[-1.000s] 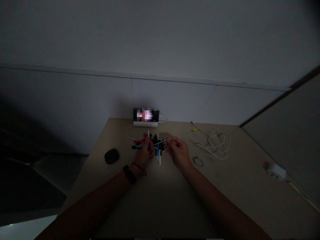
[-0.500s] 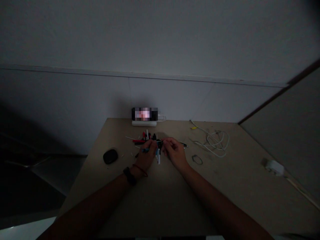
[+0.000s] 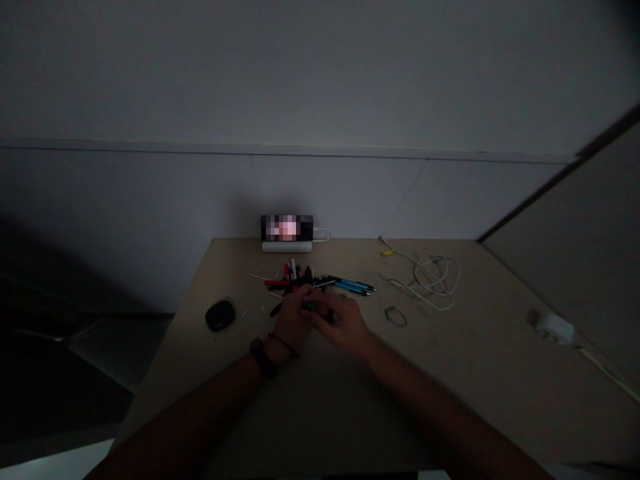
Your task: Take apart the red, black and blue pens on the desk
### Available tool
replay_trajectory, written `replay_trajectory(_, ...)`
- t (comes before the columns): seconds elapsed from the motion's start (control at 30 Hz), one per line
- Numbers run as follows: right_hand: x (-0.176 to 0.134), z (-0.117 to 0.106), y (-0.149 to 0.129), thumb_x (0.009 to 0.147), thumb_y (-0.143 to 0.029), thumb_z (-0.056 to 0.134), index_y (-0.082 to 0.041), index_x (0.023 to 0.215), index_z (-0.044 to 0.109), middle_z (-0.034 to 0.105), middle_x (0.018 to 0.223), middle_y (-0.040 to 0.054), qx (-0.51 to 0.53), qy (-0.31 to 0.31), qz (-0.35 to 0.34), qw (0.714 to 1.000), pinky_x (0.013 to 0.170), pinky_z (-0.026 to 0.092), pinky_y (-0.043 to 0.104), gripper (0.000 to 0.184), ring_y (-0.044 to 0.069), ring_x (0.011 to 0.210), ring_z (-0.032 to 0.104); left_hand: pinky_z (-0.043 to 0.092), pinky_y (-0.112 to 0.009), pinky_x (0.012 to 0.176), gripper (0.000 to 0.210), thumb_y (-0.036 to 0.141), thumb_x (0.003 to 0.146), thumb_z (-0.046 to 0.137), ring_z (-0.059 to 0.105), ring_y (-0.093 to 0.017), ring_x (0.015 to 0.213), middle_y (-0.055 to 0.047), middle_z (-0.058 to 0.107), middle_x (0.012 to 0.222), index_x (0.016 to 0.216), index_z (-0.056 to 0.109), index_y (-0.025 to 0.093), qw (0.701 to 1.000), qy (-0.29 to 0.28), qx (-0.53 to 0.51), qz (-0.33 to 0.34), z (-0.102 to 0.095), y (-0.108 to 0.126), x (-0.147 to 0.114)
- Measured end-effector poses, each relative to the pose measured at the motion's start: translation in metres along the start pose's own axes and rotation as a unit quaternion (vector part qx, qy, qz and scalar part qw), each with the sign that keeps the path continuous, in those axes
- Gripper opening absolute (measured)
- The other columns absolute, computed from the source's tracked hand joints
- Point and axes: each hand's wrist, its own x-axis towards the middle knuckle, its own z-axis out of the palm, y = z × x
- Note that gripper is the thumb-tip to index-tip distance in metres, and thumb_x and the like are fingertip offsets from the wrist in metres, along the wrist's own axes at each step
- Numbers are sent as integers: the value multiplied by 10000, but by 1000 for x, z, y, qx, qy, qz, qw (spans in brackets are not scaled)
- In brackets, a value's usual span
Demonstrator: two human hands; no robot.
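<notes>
My left hand (image 3: 294, 316) and my right hand (image 3: 345, 320) meet over the table, both closed with fingertips together. Between them is a small dark pen part (image 3: 309, 305) with a bluish tint, mostly hidden by the fingers. Just beyond the hands lies a loose pile of pens and pen parts: a red piece (image 3: 276, 284), a white piece (image 3: 293, 268) and several black ones. Two blue pens with black tips (image 3: 353, 287) lie to the right of the pile, beyond my right hand.
A phone (image 3: 287, 228) leans on a white stand at the wall. A black rounded case (image 3: 221, 315) sits to the left. On the right are a coiled white cable (image 3: 425, 283), a thin ring-shaped loop (image 3: 395, 317) and a white plug (image 3: 555, 328) near the side wall.
My right hand has moved left and nearer to me, closing in on my left hand. The blue pens on the right, largely covered before, now show.
</notes>
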Motion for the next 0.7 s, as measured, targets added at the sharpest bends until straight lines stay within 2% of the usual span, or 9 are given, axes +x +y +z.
replay_trajectory(0.17, 4, -1, 7, 863, -397, 663, -216, 958, 710, 575, 607, -26, 73, 93, 69, 991, 483, 384, 239, 210, 121, 514, 512, 406, -275, 672, 213, 349, 887, 522, 558, -166, 707, -9, 623, 731, 800, 615, 179, 999, 18, 41, -23, 1, -3, 3)
replay_trajectory(0.27, 9, -2, 14, 874, -440, 651, -212, 937, 665, 575, 589, -39, 177, 133, 125, 967, 428, 358, 224, 237, 102, 451, 476, 371, -256, 630, 262, 377, 916, 524, 507, -142, 662, 15, 570, 686, 771, 601, 172, 998, 23, 43, -40, 2, -4, 4)
replay_trajectory(0.37, 15, -3, 22, 871, -450, 653, -212, 900, 634, 584, 580, -51, 258, 167, 151, 940, 414, 366, 214, 240, 89, 414, 470, 362, -241, 614, 225, 358, 912, 557, 480, -127, 646, 28, 535, 681, 786, 585, 173, 998, 36, -1, -46, 3, -4, 5)
replay_trajectory(0.53, 19, -3, 35, 833, -408, 697, -211, 877, 628, 603, 594, -54, 334, 178, 189, 906, 427, 398, 210, 213, 90, 428, 502, 392, -235, 644, 188, 355, 926, 560, 509, -127, 695, 10, 564, 767, 893, 583, 171, 991, 66, -95, -62, 4, -4, 5)
replay_trajectory(0.6, 19, -2, 38, 823, -399, 710, -211, 869, 628, 614, 596, -52, 354, 178, 200, 896, 424, 399, 216, 210, 90, 415, 496, 406, -234, 657, 195, 363, 928, 567, 518, -127, 714, 0, 578, 801, 940, 585, 169, 989, 65, -117, -64, 5, -6, 6)
replay_trajectory(0.7, 19, -3, 38, 826, -417, 712, -210, 855, 633, 627, 596, -46, 372, 186, 204, 886, 420, 399, 225, 223, 92, 402, 486, 390, -221, 609, 222, 397, 938, 555, 482, -115, 656, 16, 535, 743, 940, 579, 176, 987, 50, -139, -69, 5, -11, 7)
